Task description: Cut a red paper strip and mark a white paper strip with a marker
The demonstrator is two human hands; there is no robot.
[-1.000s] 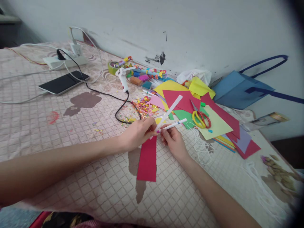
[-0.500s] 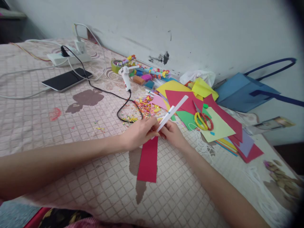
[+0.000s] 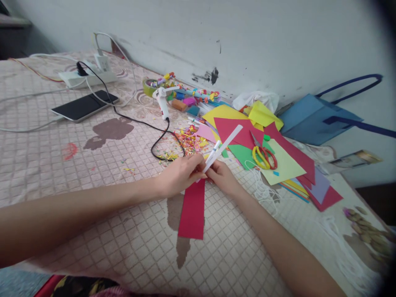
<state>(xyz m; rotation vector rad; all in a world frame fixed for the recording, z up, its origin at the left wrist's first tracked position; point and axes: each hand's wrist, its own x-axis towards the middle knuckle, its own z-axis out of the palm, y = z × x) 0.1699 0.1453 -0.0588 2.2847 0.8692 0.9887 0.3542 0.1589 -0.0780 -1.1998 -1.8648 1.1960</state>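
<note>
A long, narrow white strip (image 3: 227, 140) slants up between my two hands. Behind it a white stick with a dark band (image 3: 213, 152) also shows, its lower end hidden by my fingers. My left hand (image 3: 182, 173) is closed, with thumb and fingers pinching the lower part of the strip. From the other side, my right hand (image 3: 223, 175) is closed at the strip too, its fingertips partly hidden. Under both hands a red paper strip (image 3: 192, 210) lies flat on the patterned cloth.
Behind the hands are paper scraps (image 3: 190, 140) and a white glue gun (image 3: 162, 102) with a black cord. To the right lie scissors (image 3: 261, 156), coloured papers (image 3: 287, 161), white string (image 3: 264, 187) and a blue bag (image 3: 318, 119). A tablet (image 3: 85, 105) and power strip (image 3: 86, 76) are at left.
The banded white stick has shifted slightly left and down beside the white strip. Both hands stay in nearly the same place, and the red paper strip still lies beneath them.
</note>
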